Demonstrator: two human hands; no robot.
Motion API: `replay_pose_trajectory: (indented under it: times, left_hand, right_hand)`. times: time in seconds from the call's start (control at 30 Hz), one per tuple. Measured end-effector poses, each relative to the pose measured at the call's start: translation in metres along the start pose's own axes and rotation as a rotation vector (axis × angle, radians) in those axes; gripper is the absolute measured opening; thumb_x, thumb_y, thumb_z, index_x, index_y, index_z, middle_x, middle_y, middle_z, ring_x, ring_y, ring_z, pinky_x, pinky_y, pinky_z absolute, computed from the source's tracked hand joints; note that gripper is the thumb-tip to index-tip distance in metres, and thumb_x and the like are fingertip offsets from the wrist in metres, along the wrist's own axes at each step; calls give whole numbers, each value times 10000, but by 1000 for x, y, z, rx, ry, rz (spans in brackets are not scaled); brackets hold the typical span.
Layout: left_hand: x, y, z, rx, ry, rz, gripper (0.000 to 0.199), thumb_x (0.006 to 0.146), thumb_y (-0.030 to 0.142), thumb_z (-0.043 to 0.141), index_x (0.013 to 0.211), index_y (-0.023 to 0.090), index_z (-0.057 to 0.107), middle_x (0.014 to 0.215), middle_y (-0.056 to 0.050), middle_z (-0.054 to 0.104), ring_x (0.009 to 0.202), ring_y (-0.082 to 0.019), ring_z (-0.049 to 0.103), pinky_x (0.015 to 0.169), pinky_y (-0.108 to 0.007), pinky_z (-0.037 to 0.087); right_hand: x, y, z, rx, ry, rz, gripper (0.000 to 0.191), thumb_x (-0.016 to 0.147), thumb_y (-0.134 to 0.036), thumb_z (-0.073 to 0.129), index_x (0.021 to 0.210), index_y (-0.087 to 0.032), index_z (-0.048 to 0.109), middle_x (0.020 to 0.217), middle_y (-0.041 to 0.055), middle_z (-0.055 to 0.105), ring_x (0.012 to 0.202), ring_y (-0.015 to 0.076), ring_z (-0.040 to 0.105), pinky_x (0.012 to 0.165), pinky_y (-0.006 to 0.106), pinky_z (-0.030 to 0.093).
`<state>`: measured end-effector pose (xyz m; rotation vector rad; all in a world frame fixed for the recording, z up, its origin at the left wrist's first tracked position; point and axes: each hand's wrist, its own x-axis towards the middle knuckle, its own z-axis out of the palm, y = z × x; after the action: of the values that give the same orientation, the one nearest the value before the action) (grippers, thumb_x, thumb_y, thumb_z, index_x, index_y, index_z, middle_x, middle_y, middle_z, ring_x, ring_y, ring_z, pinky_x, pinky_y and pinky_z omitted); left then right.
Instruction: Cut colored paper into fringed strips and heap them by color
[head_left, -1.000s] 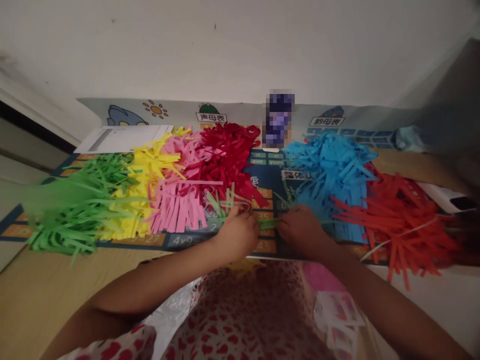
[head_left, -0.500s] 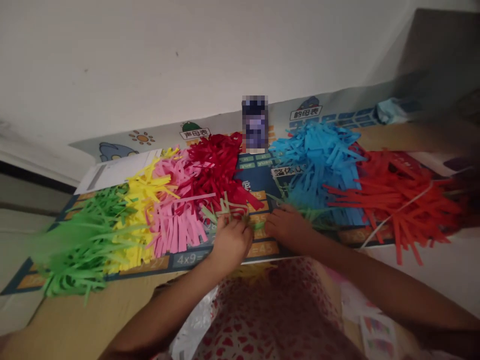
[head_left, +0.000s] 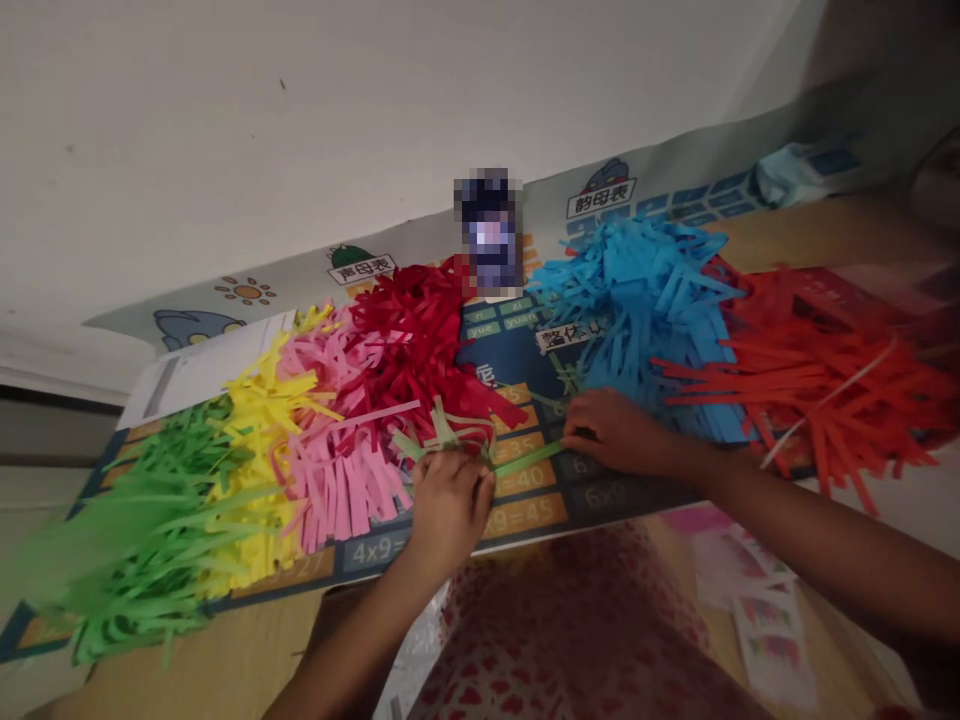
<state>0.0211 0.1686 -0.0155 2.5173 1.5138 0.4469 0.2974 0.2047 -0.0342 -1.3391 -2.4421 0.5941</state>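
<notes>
The left hand [head_left: 448, 520] and right hand [head_left: 615, 435] are apart, each holding one end of a thin green paper strip [head_left: 529, 458] to keep it straight, just above a blue times-table poster [head_left: 600, 495].

This looks to be a home study corner, probably a child's. A pinyin chart [head_left: 362, 266] with cartoon figures is running along the plain white wall [head_left: 337, 110], and a multiplication-table mat [head_left: 525, 500] is lying on the wooden worktop [head_left: 832, 230], close to the wall. Strips of coloured cut paper [head_left: 637, 310] are covering much of the mat, like home craftwork.
</notes>
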Motion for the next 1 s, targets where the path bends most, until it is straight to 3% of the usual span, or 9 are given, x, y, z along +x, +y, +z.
replay_pose_trajectory:
  times: [0.2,0.47,0.6,0.7,0.83,0.9,1.0]
  left_hand:
    - [7,-1,0,-9,-23,-20,162,877,273,537,768,210,640,794,-43,654,845,-224,565,792,-404,337]
    - [11,-1,0,-20,-100,-61,124,842,256,573,740,208,624,798,-37,658,839,-231,570,801,-420,331]
    - [11,-2,-2,21,-92,-1,80,854,231,574,886,220,646,890,-46,665,890,-237,561,814,-427,334]
    - [11,0,-5,107,-32,193,213,877,184,566,1055,269,645,973,-36,664,942,-233,536,869,-446,318]
    - [12,9,-5,276,-15,403,125,888,196,597,991,233,654,853,0,653,926,-215,510,933,-438,298]
    - [14,16,-4,331,-31,440,50,883,206,605,891,209,654,793,5,629,906,-208,504,948,-427,301]
    - [19,25,-2,350,-40,419,116,870,229,606,766,191,637,764,-17,615,874,-213,502,945,-452,308]
  right_hand:
    - [6,-1,-6,12,-59,24,159,855,-301,644,738,-201,681,795,25,646,792,179,558,731,305,310]
    - [6,-2,-3,12,-38,48,123,817,-274,682,717,-204,662,781,10,637,790,179,549,705,305,276]
    - [6,-4,-3,16,-23,85,74,801,-248,698,791,-196,647,796,0,632,782,167,550,698,296,292]
    - [3,-14,-6,-120,26,-10,10,833,-212,663,835,-207,654,893,21,642,862,189,542,735,319,303]
    - [0,-37,-7,-377,38,-253,90,868,-179,607,800,-198,663,891,47,639,924,233,504,824,405,298]
    - [0,-46,-5,-425,26,-339,137,896,-190,574,788,-186,658,859,46,633,906,230,495,853,430,293]
    - [5,-48,2,-479,38,-418,202,928,-171,518,783,-174,658,855,54,633,896,224,486,861,432,289]
